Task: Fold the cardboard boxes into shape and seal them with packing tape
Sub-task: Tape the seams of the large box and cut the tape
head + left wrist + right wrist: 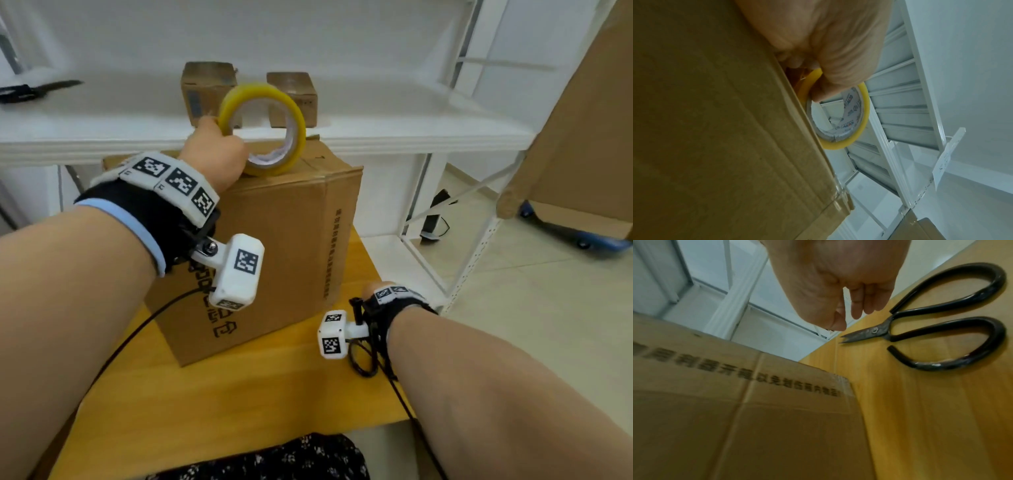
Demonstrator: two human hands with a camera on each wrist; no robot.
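A closed brown cardboard box (274,253) with black print stands on the wooden table (239,394). My left hand (214,150) grips a yellow roll of packing tape (263,128) that stands on edge on the box's top; the thumb reaches inside the roll (840,113). My right hand (849,309) hangs low beside the box's right side (756,410), fingers loose and holding nothing. Black scissors (941,318) lie flat on the table just right of that hand. In the head view the right hand (376,291) is mostly hidden behind its wrist band.
A white shelf unit (376,137) stands behind the table, with two small cardboard boxes (209,89) (291,96) on it. A dark tool (37,90) lies at the shelf's left. A large cardboard sheet (582,120) on a blue trolley stands at the right.
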